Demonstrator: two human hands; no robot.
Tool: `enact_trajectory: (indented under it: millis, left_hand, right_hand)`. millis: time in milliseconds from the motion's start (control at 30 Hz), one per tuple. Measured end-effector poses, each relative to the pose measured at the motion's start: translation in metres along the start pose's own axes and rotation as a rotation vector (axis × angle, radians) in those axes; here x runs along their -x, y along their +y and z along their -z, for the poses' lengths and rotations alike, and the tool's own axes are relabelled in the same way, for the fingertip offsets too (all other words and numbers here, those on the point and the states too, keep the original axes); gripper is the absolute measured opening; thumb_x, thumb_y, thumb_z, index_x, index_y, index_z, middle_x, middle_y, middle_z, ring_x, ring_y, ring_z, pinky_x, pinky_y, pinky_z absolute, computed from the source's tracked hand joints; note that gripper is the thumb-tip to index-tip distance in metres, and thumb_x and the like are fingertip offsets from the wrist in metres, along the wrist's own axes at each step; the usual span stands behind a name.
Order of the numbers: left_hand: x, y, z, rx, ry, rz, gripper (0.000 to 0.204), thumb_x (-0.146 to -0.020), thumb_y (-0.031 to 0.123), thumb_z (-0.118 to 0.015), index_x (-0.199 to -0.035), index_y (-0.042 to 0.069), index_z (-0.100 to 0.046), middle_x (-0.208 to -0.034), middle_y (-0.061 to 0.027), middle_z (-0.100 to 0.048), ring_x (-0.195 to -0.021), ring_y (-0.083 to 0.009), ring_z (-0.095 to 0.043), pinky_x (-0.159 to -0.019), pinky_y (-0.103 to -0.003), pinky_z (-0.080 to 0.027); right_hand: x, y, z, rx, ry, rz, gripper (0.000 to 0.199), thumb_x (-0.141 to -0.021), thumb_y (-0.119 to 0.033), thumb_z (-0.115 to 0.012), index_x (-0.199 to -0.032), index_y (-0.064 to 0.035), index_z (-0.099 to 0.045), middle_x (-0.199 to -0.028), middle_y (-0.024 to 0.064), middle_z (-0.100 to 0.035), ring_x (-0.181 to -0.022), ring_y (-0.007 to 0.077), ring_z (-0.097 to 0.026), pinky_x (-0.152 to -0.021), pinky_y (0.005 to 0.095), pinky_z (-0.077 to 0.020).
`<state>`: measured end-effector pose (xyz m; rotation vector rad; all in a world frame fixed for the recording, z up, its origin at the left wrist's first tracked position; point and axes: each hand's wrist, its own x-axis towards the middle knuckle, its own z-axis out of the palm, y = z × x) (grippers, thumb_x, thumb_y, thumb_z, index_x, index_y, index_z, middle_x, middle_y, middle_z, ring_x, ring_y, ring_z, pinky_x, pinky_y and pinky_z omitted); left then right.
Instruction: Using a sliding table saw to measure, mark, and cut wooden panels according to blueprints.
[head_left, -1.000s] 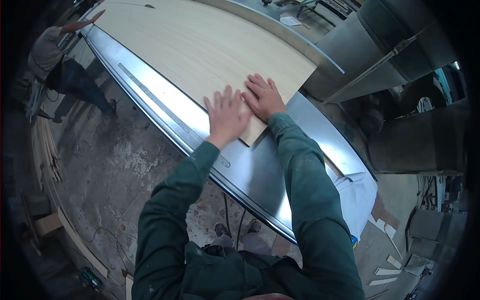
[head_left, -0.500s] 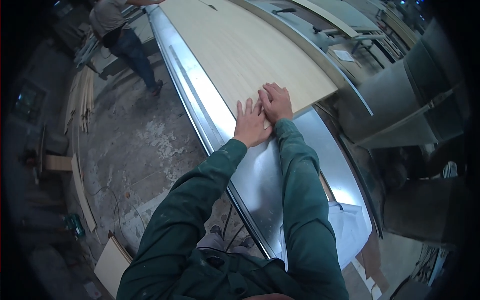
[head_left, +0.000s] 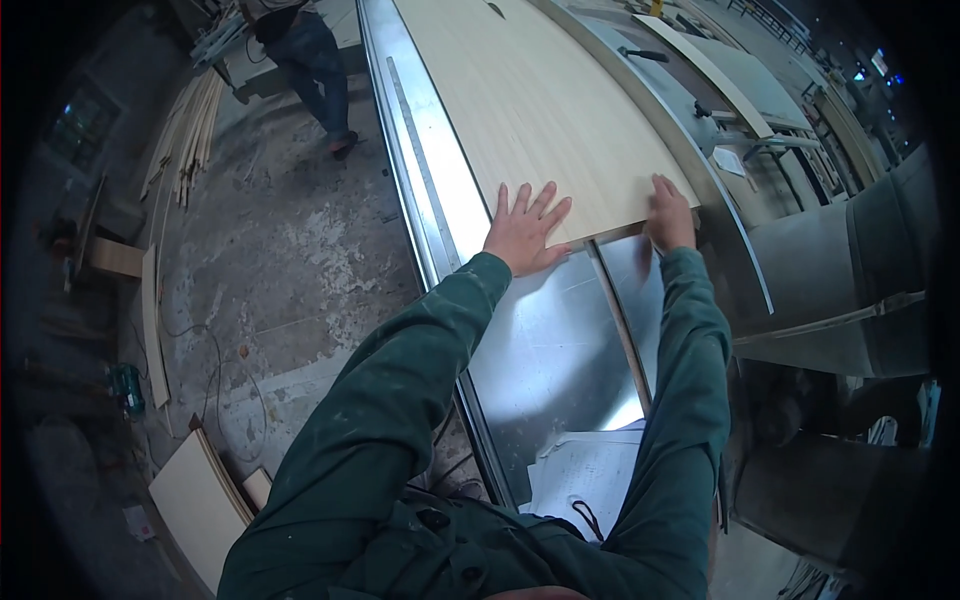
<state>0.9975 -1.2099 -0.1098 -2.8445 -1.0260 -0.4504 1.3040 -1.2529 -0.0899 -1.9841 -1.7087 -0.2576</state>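
A long pale wooden board [head_left: 550, 120] lies on a shiny metal machine table [head_left: 540, 330], its near edge facing me. My left hand [head_left: 525, 232] presses flat on the near left corner of the board, fingers spread apart. At the near right corner, my right hand [head_left: 672, 212] is closed at the board's edge, with some fingers on top; its underside is hidden and partly blurred. Along the board's right side runs an upright fence [head_left: 690, 165]. A narrow slot [head_left: 622, 325] crosses the metal table between my forearms.
White paper sheets [head_left: 585, 475] with a dark cord lie on the near table end. Another person [head_left: 312, 70] stands at the far left. Wood strips [head_left: 195, 130] and panels [head_left: 195, 500] rest on the left floor. A large grey duct [head_left: 840, 270] stands right.
My right hand has moved away from my left, to the right along the near edge. My left hand stays on the corner, fingers spread wider. The view has shifted.
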Motion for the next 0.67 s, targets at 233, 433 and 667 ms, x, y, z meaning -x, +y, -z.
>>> enact_trajectory:
  millis: [233,433,667]
  left_hand:
    - [-0.02,-0.056,-0.011,0.018,-0.037,0.022,0.078,-0.092,0.067,-0.045,-0.155,0.024,-0.03,-0.161,-0.0093,-0.027,-0.144,-0.039,-0.029,-0.117,-0.065,-0.012]
    - [-0.034,-0.064,-0.014,0.06,-0.023,0.013,0.078,-0.092,0.066,-0.045,-0.155,0.023,-0.03,-0.161,-0.0093,-0.028,-0.144,-0.0383,-0.028,-0.117,-0.065,-0.01]
    - [-0.04,-0.036,-0.012,0.125,-0.005,-0.026,0.079,-0.09,0.066,-0.05,-0.153,0.021,-0.035,-0.16,-0.0114,-0.028,-0.144,-0.0404,-0.029,-0.117,-0.064,-0.012]
  right_hand:
    - [-0.038,0.013,0.004,0.51,-0.517,-0.033,0.063,-0.086,0.005,-0.05,-0.146,-0.0147,-0.042,-0.155,0.0043,-0.039,-0.147,0.0264,-0.031,-0.119,0.0532,-0.024]
    - [-0.074,0.017,0.003,0.641,-0.546,0.019,0.059,-0.087,0.003,-0.049,-0.143,-0.0145,-0.047,-0.153,0.0036,-0.044,-0.146,0.0251,-0.034,-0.12,0.051,-0.0222]
    - [-0.068,0.046,0.015,0.787,-0.568,0.034,0.066,-0.081,-0.02,-0.075,-0.142,-0.0157,-0.049,-0.149,0.001,-0.049,-0.147,0.0252,-0.032,-0.122,0.0519,-0.0174]
